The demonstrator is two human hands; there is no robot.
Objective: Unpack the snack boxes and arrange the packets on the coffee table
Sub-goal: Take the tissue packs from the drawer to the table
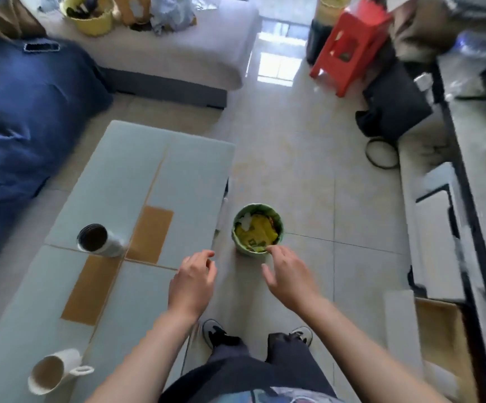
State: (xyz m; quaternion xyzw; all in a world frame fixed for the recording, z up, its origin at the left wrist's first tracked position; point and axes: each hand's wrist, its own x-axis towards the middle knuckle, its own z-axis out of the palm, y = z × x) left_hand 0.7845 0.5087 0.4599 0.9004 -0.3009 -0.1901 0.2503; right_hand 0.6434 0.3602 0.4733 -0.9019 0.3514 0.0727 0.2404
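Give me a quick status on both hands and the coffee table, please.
Left hand and right hand open, empty. Coffee table: two cups only, no packets. Green bin on the floor ahead.

Single head-worn wide-angle view, looking forward and steeply down from standing height. Pale rectangular coffee table (pixel 137 181) occupies lower left, tiled floor (pixel 308 175) centre, wearer's shoes at the bottom edge. Margins blurred.

Both hands out front, empty: left hand (pixel 193 279) fingers loosely curled, right hand (pixel 286 274) relaxed.
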